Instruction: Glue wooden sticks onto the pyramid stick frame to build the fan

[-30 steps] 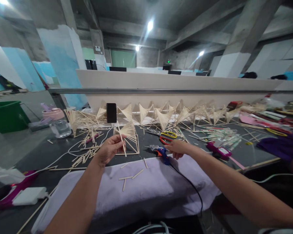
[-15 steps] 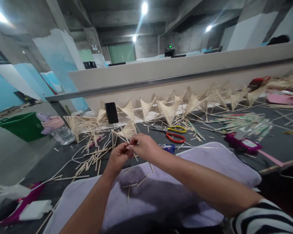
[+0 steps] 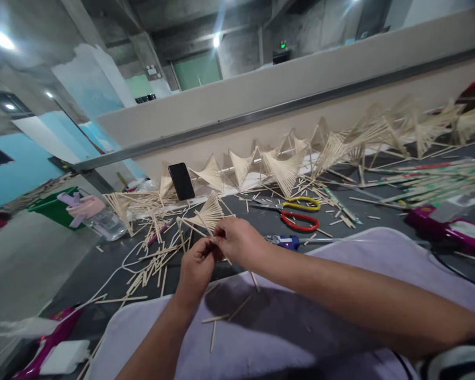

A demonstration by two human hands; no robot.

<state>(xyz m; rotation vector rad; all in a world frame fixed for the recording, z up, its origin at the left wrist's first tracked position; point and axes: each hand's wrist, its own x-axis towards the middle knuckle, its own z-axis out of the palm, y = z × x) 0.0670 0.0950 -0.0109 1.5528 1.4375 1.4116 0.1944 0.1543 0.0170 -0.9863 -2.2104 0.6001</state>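
From where I stood, the long pale partition (image 3: 237,92) was the biggest thing, running behind a dark table (image 3: 83,279) whose near edge lay under a lilac cloth (image 3: 121,332). A row of twisted, fan-like stick models (image 3: 285,169) lined the back, with a pink-lidded bottle (image 3: 87,207) at the left end and a dark-screened phone (image 3: 181,181) leaning among them. The scissors (image 3: 275,206), one handle yellow and the other red, lay beyond the right forearm. Both hands met over the cloth's far edge: the left hand (image 3: 196,266) and the right hand (image 3: 237,243) had their thumbs and fingertips pinched together, seemingly on one thin stick (image 3: 227,259); its end poked out below the right fingers, and its length seemed to slant from far left to near right. Just past the fingertips stood a small stick model (image 3: 209,214), close to both hands. The blue glue gun (image 3: 288,242) lay to the right, nearer the right hand, untouched, a tiny red light glowing on it. Short cut sticks (image 3: 215,319) were scattered on the cloth. I could read no brand or label; the green sign (image 3: 283,45) was too small to make out.
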